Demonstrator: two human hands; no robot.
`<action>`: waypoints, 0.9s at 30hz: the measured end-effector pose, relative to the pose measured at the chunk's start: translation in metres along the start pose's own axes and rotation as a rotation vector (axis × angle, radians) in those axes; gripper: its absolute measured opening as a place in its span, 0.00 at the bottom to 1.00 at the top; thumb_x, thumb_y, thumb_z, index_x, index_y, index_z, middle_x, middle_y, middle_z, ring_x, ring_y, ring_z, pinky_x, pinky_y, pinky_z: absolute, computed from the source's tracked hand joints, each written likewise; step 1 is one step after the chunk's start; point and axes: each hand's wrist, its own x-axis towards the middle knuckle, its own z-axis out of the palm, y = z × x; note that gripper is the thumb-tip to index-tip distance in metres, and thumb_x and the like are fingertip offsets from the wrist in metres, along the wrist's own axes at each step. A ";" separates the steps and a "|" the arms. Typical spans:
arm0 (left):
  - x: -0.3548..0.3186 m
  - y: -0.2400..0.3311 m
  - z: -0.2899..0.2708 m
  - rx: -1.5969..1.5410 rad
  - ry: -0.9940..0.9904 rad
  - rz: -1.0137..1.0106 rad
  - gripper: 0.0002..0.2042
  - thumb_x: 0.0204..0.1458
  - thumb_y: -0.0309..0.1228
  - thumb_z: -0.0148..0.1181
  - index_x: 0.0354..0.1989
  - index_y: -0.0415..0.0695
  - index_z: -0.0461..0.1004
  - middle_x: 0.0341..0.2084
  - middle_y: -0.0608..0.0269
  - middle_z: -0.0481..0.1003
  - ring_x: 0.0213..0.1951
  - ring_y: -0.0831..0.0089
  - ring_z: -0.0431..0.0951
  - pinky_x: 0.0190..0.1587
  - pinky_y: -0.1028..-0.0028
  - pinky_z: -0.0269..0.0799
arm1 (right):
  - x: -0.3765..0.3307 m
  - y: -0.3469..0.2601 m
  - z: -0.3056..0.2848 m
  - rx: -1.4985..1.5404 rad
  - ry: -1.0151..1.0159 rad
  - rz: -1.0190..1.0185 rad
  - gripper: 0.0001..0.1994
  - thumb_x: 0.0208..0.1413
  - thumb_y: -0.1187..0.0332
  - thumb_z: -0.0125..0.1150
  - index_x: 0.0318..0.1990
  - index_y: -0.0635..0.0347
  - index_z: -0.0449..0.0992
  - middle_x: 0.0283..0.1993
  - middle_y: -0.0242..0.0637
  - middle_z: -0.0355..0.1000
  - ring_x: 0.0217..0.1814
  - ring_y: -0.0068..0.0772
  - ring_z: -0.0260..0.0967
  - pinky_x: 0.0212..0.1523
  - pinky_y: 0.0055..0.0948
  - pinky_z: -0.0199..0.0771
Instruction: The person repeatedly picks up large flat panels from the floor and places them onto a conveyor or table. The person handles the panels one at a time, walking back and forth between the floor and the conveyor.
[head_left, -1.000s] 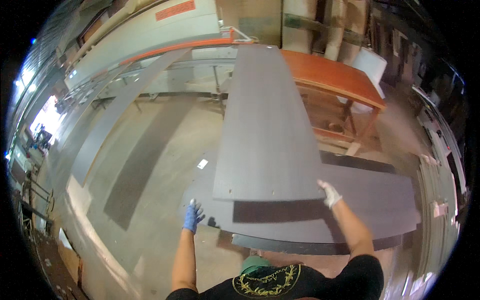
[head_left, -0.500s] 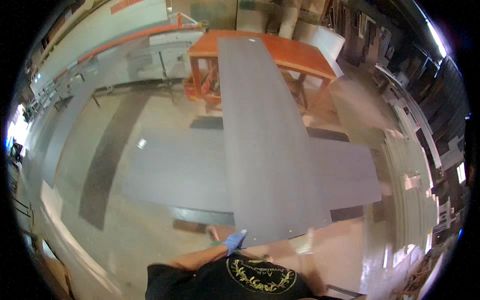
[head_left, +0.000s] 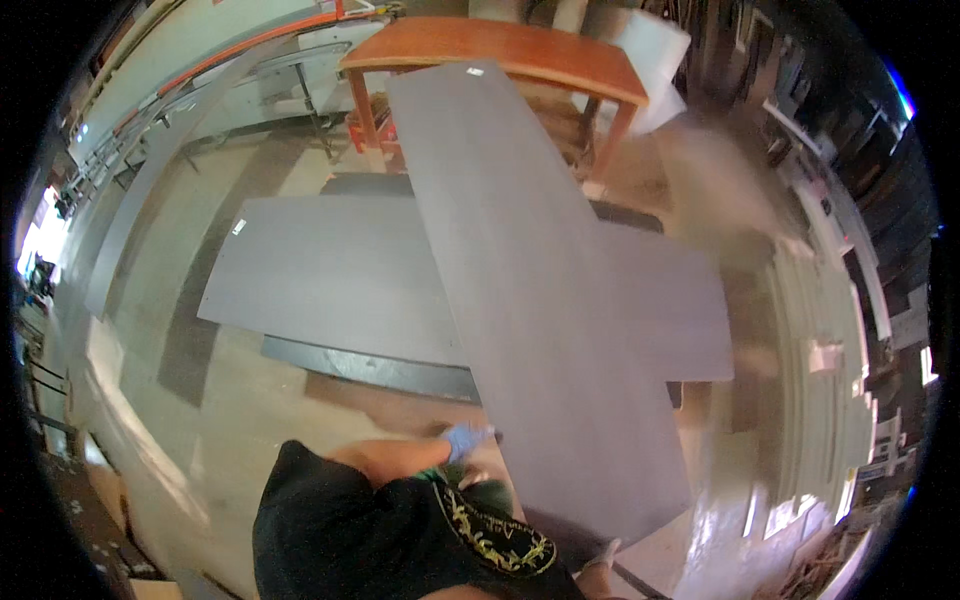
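Observation:
A long grey panel (head_left: 540, 300) stretches away from me, lying at an angle across a second grey panel (head_left: 330, 265) set crosswise beneath it. My left hand (head_left: 463, 441), in a blue glove, grips the upper panel's left long edge close to its near end. At the near end, my right hand (head_left: 602, 556) holds the edge with its thumb showing on top; its other fingers are hidden below the panel. A small white label (head_left: 475, 71) marks the upper panel's far end, and another white label (head_left: 239, 227) is on the lower panel's left end.
Under the crossed panels a dark base (head_left: 370, 368) sticks out. An orange-brown table (head_left: 500, 42) stands at the far end, beside a white block (head_left: 655, 65). A long machine with an orange rail (head_left: 240, 48) runs along the far left. Stacked pale boards (head_left: 815, 340) line the right.
The upper panel has turned, its near end swinging right. My left hand has shifted from its near left corner to the left long edge. My right hand now shows clearly. The view has shifted too.

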 end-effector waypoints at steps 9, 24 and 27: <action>0.045 0.025 0.075 -1.062 0.296 -0.222 0.25 0.52 0.49 0.53 0.50 0.42 0.65 0.47 0.56 0.69 0.48 0.62 0.69 0.54 0.62 0.63 | 0.108 -0.059 -0.172 -0.237 0.431 -0.079 0.35 0.55 0.41 0.36 0.61 0.59 0.56 0.64 0.38 0.54 0.66 0.40 0.47 0.63 0.42 0.47; 0.007 0.041 0.277 -1.153 0.529 -0.920 0.42 0.43 0.67 0.44 0.61 0.50 0.54 0.58 0.58 0.60 0.58 0.54 0.59 0.57 0.52 0.55 | 0.405 -0.343 -0.204 -1.154 0.392 -0.399 0.32 0.56 0.47 0.38 0.61 0.63 0.55 0.64 0.39 0.55 0.67 0.36 0.48 0.65 0.33 0.46; -0.009 0.067 0.263 -1.503 0.316 -0.512 0.41 0.44 0.67 0.44 0.62 0.50 0.53 0.59 0.58 0.58 0.61 0.55 0.55 0.60 0.49 0.50 | 0.385 -0.406 -0.110 -1.247 0.240 -0.609 0.31 0.57 0.49 0.38 0.60 0.65 0.57 0.63 0.42 0.57 0.65 0.37 0.52 0.64 0.27 0.48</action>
